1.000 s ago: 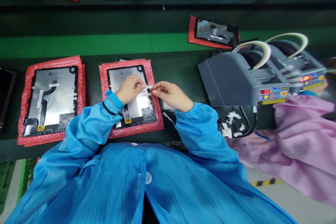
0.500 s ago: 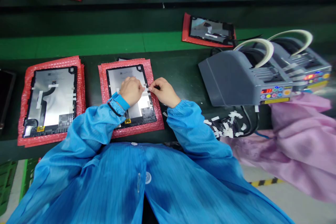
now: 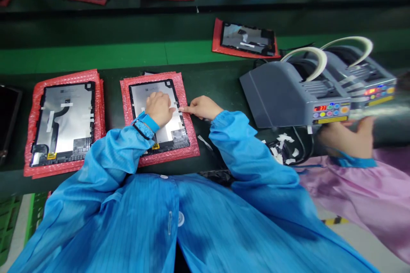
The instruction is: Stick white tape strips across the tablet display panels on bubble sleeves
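A tablet screen panel [image 3: 171, 134] with a silvery back and black frame lies on red bubble wrap [image 3: 188, 130] in front of me. My left hand [image 3: 159, 108] rests over its middle, the fingers curled and closed near the right edge; what they hold, if anything, is hidden. From the right, my right hand [image 3: 205, 108] reaches in with its index finger stretched out, touching the panel's right edge by the small white tabs. Nothing shows in this hand. Part of the panel is covered by my left hand and sleeve.
Another panel [image 3: 77, 115] lies on red bubble wrap at left. Two grey tape dispensers [image 3: 282, 98] stand at right, with white tape scraps [image 3: 283, 147] below. A co-worker's hand [image 3: 349, 136] in a pink sleeve is beside them. One more panel [image 3: 250, 38] lies farther back.
My right hand has gone from a pinch at the panel's edge to a stretched index finger there. The left hand has barely moved. A co-worker's hand has appeared below the dispensers.
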The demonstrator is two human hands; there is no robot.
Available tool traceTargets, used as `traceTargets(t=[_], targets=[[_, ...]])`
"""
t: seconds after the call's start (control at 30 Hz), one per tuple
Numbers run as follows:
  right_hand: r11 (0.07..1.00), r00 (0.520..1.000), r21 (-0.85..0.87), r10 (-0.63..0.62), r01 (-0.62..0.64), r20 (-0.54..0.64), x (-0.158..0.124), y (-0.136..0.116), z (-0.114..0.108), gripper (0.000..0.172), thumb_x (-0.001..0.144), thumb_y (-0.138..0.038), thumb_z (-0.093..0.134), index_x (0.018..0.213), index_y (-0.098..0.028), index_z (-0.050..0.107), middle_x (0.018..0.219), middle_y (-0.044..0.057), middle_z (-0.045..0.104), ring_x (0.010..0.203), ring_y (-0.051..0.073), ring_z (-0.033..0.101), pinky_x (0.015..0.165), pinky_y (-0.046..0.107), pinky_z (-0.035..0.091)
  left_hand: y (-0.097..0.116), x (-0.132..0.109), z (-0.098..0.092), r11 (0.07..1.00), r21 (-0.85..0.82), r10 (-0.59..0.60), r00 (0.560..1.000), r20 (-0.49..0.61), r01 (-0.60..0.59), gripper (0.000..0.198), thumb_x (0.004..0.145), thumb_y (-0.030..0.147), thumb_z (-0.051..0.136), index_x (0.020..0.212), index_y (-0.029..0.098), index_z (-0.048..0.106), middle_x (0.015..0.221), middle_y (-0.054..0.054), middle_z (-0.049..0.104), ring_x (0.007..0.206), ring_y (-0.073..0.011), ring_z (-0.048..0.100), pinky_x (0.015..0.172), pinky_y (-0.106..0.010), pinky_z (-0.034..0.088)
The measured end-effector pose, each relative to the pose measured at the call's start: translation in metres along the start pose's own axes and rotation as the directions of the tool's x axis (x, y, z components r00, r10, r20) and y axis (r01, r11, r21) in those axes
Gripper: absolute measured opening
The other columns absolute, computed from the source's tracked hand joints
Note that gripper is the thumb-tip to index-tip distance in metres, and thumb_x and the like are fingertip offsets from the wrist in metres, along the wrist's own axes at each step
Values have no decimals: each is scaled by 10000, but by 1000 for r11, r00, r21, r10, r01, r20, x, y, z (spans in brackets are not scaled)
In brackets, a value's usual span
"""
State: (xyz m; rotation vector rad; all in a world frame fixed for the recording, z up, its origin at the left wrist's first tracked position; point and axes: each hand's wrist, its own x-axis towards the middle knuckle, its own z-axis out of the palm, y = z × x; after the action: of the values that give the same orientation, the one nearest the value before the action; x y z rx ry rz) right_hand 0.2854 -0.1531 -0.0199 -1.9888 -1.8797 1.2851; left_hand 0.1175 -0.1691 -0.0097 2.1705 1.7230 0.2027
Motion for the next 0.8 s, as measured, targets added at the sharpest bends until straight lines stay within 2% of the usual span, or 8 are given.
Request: traceTargets(t=[0.13, 0.23, 0.3, 0.4, 0.5, 0.63, 0.7, 0.8], targets=[[984, 987, 168, 36, -63, 159, -2, -2, -7, 451, 690, -566, 687, 560, -190, 474, 441, 1, 526, 357, 94, 438, 383, 233, 276, -28, -16, -11, 999, 8, -29, 983, -183, 31, 243, 763, 289, 615, 969, 170, 567, 1027, -112, 602, 1016, -291, 511, 892, -441, 416], [974, 995, 224, -52, 30, 90, -7, -1, -1, 349, 776, -465, 640, 636, -193, 471, 474, -21, 536, 375, 87, 440, 406, 222, 294, -59, -44, -21, 984, 64, -140, 937, -321, 169, 228, 812, 286, 535, 987, 143, 564, 1020, -142, 613, 1008, -296, 539, 904, -438, 420], [974, 986, 158, -151, 160, -68, -12, 0, 8, 281, 791, -360, 622, 629, -193, 464, 485, -42, 504, 432, 86, 438, 467, 223, 322, -75, -63, -23, 947, 100, -267, 922, -280, 305, 240, 834, 297, 491, 961, 111, 574, 986, -167, 625, 975, -306, 572, 874, -430, 440], [955, 902, 52, -255, 290, -347, -17, -1, 22, 190, 776, -270, 570, 627, -192, 483, 560, -26, 521, 570, 116, 478, 583, 248, 361, -83, -79, -20, 914, 101, -385, 919, -86, 392, 227, 858, 282, 446, 907, 111, 587, 918, -151, 652, 900, -280, 618, 802, -372, 476], [922, 870, 241, -163, 302, -466, -20, -8, 34, 165, 754, -306, 563, 655, -203, 482, 586, -19, 528, 611, 139, 505, 639, 278, 399, -78, -81, -16, 927, 51, -369, 929, -36, 371, 189, 868, 212, 421, 923, 130, 582, 928, -123, 664, 897, -244, 634, 799, -325, 479], [673, 967, 706, -61, 223, -247, -29, -22, 41, 330, 583, -420, 728, 716, -208, 513, 592, -20, 577, 603, 163, 569, 642, 316, 469, -66, -82, -17, 921, 59, -381, 922, -65, 385, 235, 891, 170, 372, 966, 99, 582, 1024, -168, 644, 977, -268, 619, 843, -346, 470], [579, 979, 789, -114, 205, -170, -36, -31, 38, 411, 478, -414, 793, 738, -205, 554, 612, -8, 618, 631, 185, 606, 650, 334, 491, -62, -86, -21, 923, 62, -374, 924, -80, 379, 264, 905, 156, 339, 990, 79, 576, 1060, -187, 630, 1028, -275, 602, 879, -350, 458], [548, 976, 809, -167, 211, -142, -47, -45, 31, 417, 435, -361, 813, 748, -208, 584, 636, 4, 654, 657, 206, 637, 652, 352, 509, -63, -95, -28, 924, 33, -376, 922, -91, 380, 280, 926, 163, 304, 1031, 72, 547, 1054, -187, 637, 1021, -264, 613, 881, -346, 459]])
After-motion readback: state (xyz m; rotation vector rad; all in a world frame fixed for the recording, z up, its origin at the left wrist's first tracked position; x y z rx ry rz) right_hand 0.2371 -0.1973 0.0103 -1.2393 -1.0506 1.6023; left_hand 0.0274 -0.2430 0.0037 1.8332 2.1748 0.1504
